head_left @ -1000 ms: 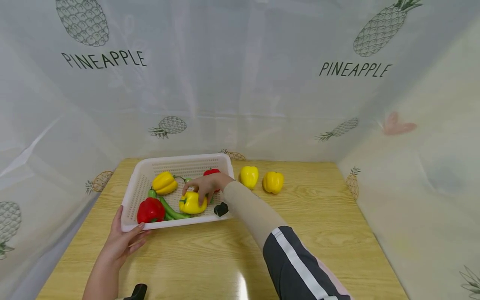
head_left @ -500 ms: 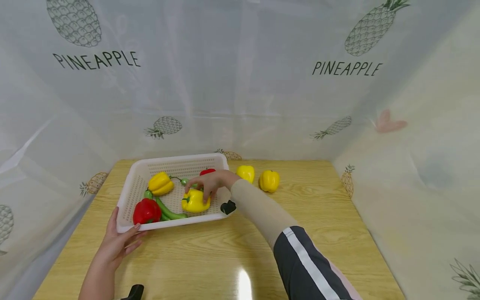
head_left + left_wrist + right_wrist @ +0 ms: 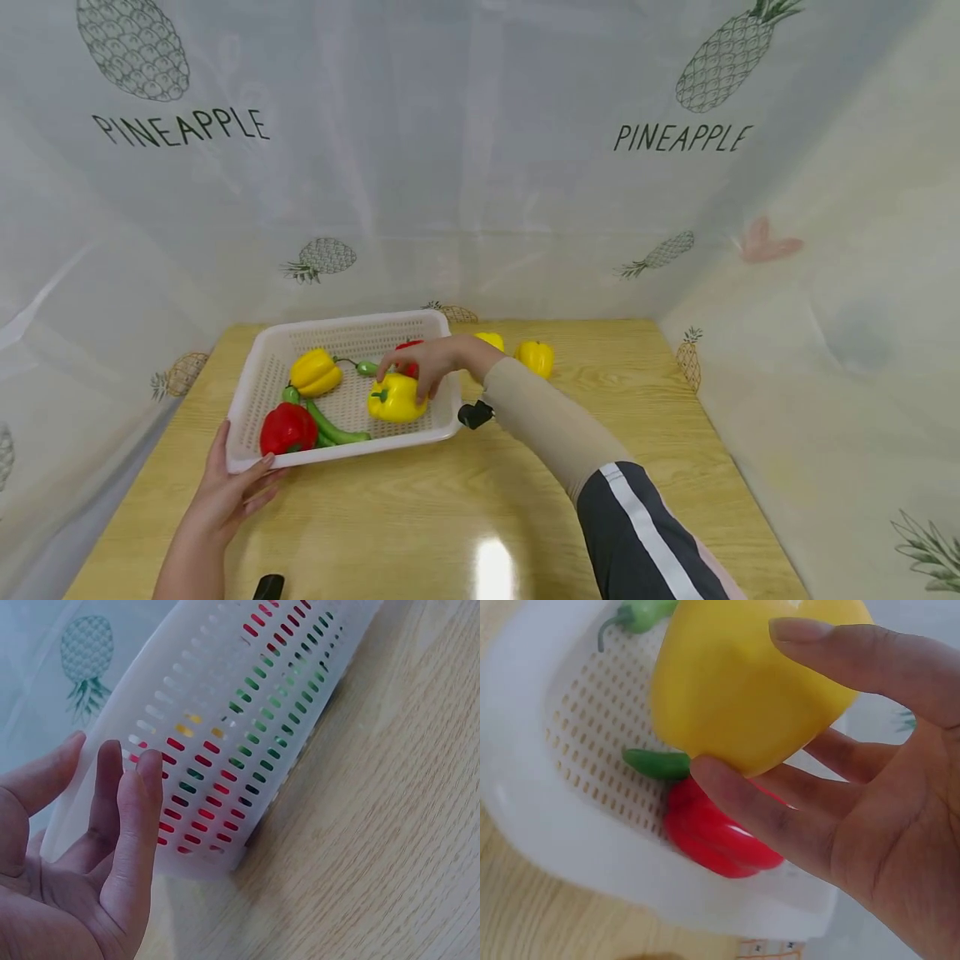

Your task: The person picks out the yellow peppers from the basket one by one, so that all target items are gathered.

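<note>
Gripping a yellow bell pepper (image 3: 396, 400) inside the white basket (image 3: 382, 443)

The yellow bell pepper is within the basket's right half, its green stem toward the basket's left end; whether its underside touches the basket floor cannot be told. Reaching in over the basket's right end, the right hand (image 3: 429, 360) pinches it, thumb on one side and curled fingers on the other. The left hand (image 3: 228, 492) rests at the basket's near-left corner, loosely spread, thumb along the left side and fingers along the front wall.

Toward the basket's back right lies a small red pepper (image 3: 724, 836), partly hidden behind the right hand. A small green pepper (image 3: 366, 368) lies near the basket's middle, a second yellow pepper (image 3: 316, 372) at its back left, and a large red pepper (image 3: 288, 427) in its near-left corner beside a long green pepper (image 3: 336, 428).

Right of the basket, a third yellow pepper (image 3: 491, 340) and a fourth yellow pepper (image 3: 535, 358) are on the wooden table (image 3: 375, 533). Beyond the basket hangs a pineapple-printed sheet (image 3: 480, 183).
</note>
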Available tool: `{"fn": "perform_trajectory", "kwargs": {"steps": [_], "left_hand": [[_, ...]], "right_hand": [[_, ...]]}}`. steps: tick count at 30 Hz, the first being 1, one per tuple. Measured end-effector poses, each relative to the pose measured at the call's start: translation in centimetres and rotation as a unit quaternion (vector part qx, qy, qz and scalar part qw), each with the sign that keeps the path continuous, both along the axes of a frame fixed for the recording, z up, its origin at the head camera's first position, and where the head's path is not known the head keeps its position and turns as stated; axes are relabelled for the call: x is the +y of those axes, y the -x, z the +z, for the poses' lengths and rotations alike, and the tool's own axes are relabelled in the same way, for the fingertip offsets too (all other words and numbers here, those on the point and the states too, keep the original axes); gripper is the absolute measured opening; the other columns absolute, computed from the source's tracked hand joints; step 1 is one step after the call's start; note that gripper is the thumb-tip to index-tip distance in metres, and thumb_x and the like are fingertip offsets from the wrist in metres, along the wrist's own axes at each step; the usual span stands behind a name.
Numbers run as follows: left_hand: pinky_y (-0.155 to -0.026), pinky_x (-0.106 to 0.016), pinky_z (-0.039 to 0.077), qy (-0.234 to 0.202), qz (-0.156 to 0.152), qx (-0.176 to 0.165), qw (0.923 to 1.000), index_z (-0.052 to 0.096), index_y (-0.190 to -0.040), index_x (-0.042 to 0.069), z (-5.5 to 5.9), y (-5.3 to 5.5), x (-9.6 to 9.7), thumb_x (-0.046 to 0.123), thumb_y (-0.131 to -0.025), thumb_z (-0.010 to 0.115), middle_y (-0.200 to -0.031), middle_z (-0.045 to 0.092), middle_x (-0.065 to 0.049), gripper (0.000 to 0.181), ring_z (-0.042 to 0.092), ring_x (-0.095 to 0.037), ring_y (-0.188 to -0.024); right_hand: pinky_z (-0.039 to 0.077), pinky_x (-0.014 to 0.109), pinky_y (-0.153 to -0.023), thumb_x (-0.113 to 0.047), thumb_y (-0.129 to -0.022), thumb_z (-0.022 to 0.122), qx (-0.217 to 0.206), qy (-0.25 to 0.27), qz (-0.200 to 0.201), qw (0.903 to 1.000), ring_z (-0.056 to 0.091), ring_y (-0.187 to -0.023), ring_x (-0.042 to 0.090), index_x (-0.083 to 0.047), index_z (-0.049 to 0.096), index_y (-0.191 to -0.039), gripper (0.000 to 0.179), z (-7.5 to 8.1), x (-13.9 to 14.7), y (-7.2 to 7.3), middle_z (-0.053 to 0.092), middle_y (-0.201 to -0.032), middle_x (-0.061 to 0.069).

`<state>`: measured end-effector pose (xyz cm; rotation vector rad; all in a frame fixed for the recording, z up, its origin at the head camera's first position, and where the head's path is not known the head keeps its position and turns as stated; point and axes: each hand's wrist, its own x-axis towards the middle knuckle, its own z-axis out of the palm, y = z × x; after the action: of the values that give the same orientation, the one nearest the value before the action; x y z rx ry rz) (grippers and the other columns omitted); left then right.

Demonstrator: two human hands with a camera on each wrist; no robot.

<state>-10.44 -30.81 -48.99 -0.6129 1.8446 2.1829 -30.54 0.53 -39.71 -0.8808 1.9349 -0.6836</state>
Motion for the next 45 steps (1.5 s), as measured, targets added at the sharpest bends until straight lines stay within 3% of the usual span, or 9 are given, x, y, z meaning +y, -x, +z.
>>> {"fn": "perform_trajectory", "kwargs": {"steps": [5,8,13,21,27,33,39,45], "left_hand": [[-0.083,-0.036,0.055,0.006,0.0,-0.017,0.9998,-0.02,-0.142,0.06,0.0,-0.2,0.1,0.016,-0.097,0.061,-0.154,0.012,-0.012,0.103,0.07,-0.012,-0.09],[-0.083,-0.036,0.055,0.006,0.003,-0.018,0.9998,-0.019,-0.141,0.062,0.0,-0.2,0.2,0.016,-0.097,0.062,-0.156,0.007,-0.013,0.103,0.07,-0.012,-0.09],[-0.083,-0.036,0.055,0.007,0.006,-0.011,0.9999,-0.018,-0.142,0.061,0.1,-0.1,0.3,0.016,-0.098,0.061,-0.155,0.008,-0.013,0.101,0.07,-0.011,-0.088],[-0.084,-0.036,0.055,0.013,0.003,-0.013,0.9998,-0.02,-0.141,0.062,0.0,0.2,0.4,0.018,-0.097,0.061,-0.158,0.002,-0.015,0.102,0.07,-0.011,-0.089],[-0.084,-0.036,0.055,0.006,0.007,-0.015,0.9998,-0.019,-0.141,0.062,0.1,0.1,0.4,0.017,-0.098,0.061,-0.156,0.007,-0.013,0.102,0.07,-0.011,-0.088],[-0.083,-0.036,0.055,-0.001,0.011,-0.014,0.9998,-0.017,-0.142,0.062,0.2,-0.1,0.2,0.015,-0.097,0.061,-0.148,0.018,-0.007,0.102,0.071,-0.011,-0.087],[-0.081,-0.034,0.056,-0.006,0.013,-0.012,0.9998,-0.016,-0.142,0.063,0.2,-0.1,0.1,0.015,-0.097,0.062,-0.139,0.026,0.0,0.103,0.071,-0.011,-0.087],[-0.08,-0.034,0.056,-0.011,0.005,0.001,0.9999,-0.016,-0.143,0.062,0.1,-0.1,0.1,0.014,-0.097,0.061,-0.135,0.028,0.003,0.102,0.07,-0.011,-0.087]], "right_hand": [[0.058,0.037,-0.075,0.007,-0.079,0.076,0.013,0.029,0.015,0.9994,0.052,-0.111,0.023,-0.031,0.053,-0.127,0.066,1.0,1.6,-0.5,0.04,-0.136,0.004],[0.057,0.039,-0.076,0.01,-0.079,0.074,0.004,0.041,0.003,0.9991,0.052,-0.113,0.027,-0.03,0.053,-0.127,0.066,1.4,2.7,-0.6,0.043,-0.132,0.004],[0.057,0.04,-0.078,0.012,-0.079,0.071,-0.016,0.048,-0.028,0.9983,0.047,-0.122,0.033,-0.03,0.055,-0.126,0.065,2.0,4.6,-0.5,0.043,-0.133,0.006],[0.056,0.037,-0.081,0.005,-0.08,0.073,-0.001,0.072,-0.029,0.9969,0.044,-0.125,0.038,-0.025,0.052,-0.129,0.062,2.5,7.6,-0.7,0.04,-0.142,0.009],[0.054,0.039,-0.086,0.004,-0.08,0.074,-0.003,0.098,-0.034,0.9946,0.045,-0.125,0.036,-0.021,0.049,-0.132,0.062,2.6,9.6,-0.9,0.043,-0.14,0.01],[0.045,0.038,-0.1,0.001,-0.079,0.077,0.011,0.086,-0.041,0.9954,0.041,-0.129,0.034,-0.022,0.05,-0.131,0.063,2.1,11.3,-0.7,0.043,-0.14,0.008],[0.053,0.038,-0.087,0.0,-0.079,0.076,0.002,0.063,-0.075,0.9952,0.04,-0.129,0.038,-0.028,0.051,-0.128,0.062,1.0,12.9,-0.6,0.04,-0.142,0.009],[0.055,0.039,-0.082,0.003,-0.08,0.075,-0.02,0.059,-0.104,0.9926,0.041,-0.127,0.039,-0.026,0.051,-0.13,0.062,-0.2,14.8,-0.4,0.037,-0.144,0.013]]}}
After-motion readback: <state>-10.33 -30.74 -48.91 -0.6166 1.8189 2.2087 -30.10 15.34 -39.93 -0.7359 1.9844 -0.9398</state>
